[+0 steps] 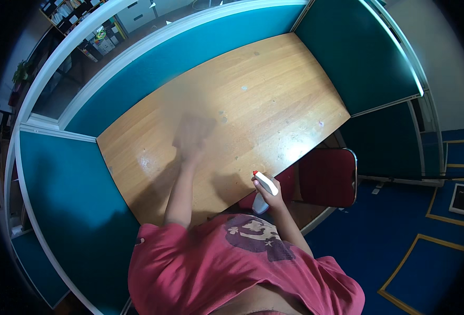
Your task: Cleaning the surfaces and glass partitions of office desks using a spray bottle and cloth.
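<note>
A blurred patch over the wooden tabletop (279,90) partly veils my left hand (192,138). It is stretched out over the left half of the top, palm side down, and its fingers are too smeared to make out. Whether anything lies under it cannot be seen. At the near edge of the table, my right hand (276,199) grips a white spray bottle (266,183) by its neck. The bottle's red nozzle (255,173) points away from me, over the tabletop. Small pale marks (244,88) dot the wood.
Teal partition panels (232,43) with white frames border the table at the back and both sides. A red padded chair (326,177) stands at the near right, partly under the table. Beyond the partition is a shelf (64,13) with files. Blue flooring (358,232) shows at the right.
</note>
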